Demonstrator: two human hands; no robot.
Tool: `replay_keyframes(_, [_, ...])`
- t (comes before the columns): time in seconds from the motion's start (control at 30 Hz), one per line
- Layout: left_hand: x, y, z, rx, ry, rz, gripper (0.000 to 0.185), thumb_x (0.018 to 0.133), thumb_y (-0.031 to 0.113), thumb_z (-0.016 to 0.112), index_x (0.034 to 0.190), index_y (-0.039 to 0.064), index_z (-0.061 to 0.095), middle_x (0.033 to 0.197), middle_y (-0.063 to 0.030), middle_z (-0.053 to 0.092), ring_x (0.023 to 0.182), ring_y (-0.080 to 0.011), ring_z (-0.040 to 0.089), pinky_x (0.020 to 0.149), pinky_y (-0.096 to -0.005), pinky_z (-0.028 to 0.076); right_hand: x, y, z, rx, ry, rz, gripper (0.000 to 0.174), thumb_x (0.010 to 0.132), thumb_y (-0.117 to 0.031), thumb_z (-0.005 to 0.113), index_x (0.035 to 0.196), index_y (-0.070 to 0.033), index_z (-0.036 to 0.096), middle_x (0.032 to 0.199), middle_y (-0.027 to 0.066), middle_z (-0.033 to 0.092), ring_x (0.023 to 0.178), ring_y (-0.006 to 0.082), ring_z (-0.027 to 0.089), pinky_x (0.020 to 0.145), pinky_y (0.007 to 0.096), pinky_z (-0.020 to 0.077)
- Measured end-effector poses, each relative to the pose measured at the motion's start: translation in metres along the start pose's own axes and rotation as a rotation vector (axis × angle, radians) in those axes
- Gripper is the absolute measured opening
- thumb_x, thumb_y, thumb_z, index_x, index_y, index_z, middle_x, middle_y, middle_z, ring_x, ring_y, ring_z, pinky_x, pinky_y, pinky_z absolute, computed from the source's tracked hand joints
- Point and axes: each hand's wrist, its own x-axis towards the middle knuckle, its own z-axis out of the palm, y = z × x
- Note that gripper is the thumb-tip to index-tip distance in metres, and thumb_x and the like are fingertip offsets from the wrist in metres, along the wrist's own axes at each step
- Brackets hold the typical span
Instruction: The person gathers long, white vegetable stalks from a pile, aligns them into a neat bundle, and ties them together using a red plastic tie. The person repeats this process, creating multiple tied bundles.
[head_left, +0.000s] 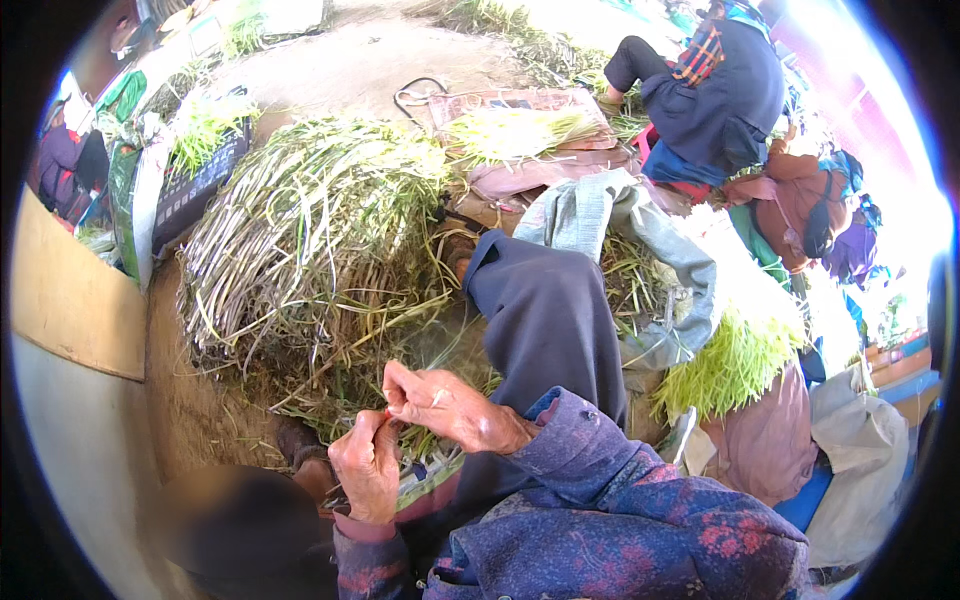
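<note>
Pinched fingertips of my left hand (365, 466) and my right hand (454, 409) meet above my lap. A tiny red thing (388, 414) shows between them; most of it is hidden by the fingers, and I cannot tell what it is. Right beyond my hands lies a large heap of long-stemmed green vegetables (300, 225), pale stems to the left, leaves at the far side. Dark, tangled roots and dry scraps cover its near edge. My right knee (547, 315), in dark trousers, is bent beside the heap.
A grey-green cloth ring (679, 274) rims a container of plant scraps at my right. Bright yellow-green shoots (731, 360) lie beyond it. More trimmed stems (517, 135) rest on a flattened sack. A co-worker (712, 97) sits at the far right. A pale wall (75, 420) stands left.
</note>
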Motion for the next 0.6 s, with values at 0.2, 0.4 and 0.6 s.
replay_keyframes(0.2, [-0.007, -0.01, 0.003, 0.012, -0.078, 0.122, 0.007, 0.088, -0.004, 0.063, 0.091, 0.001, 0.067, 0.064, -0.0162, 0.06, 0.054, -0.0249, 0.062, 0.054, -0.0337, 0.046, 0.0, 0.009, -0.001, 0.121, 0.007, -0.083, 0.031, 0.093, -0.028, 0.051, 0.088, 0.002, 0.046, 0.074, 0.0108, 0.038, 0.068, 0.0203, 0.042, 0.061, 0.0368, 0.0364])
replay_keyframes(0.4, [-0.013, -0.009, 0.002, -0.072, -0.177, -0.058, 0.002, 0.089, 0.0, 0.065, 0.09, -0.001, 0.067, 0.062, -0.0108, 0.061, 0.054, -0.0211, 0.062, 0.054, -0.0331, 0.047, 0.0, 0.013, 0.002, 0.232, 0.049, -0.066, 0.03, 0.094, -0.028, 0.051, 0.084, -0.001, 0.044, 0.074, 0.0032, 0.037, 0.068, 0.0123, 0.038, 0.059, 0.0323, 0.033])
replay_keyframes(0.6, [-0.01, 0.002, 0.005, -0.054, -0.051, -0.015, 0.018, 0.089, 0.01, 0.074, 0.099, -0.001, 0.065, 0.08, -0.0126, 0.068, 0.069, -0.0268, 0.067, 0.063, -0.0342, 0.051, -0.003, 0.009, 0.004, 0.203, 0.089, -0.016, 0.025, 0.098, -0.027, 0.053, 0.095, -0.003, 0.046, 0.076, 0.0022, 0.042, 0.071, 0.0114, 0.041, 0.062, 0.0319, 0.0364])
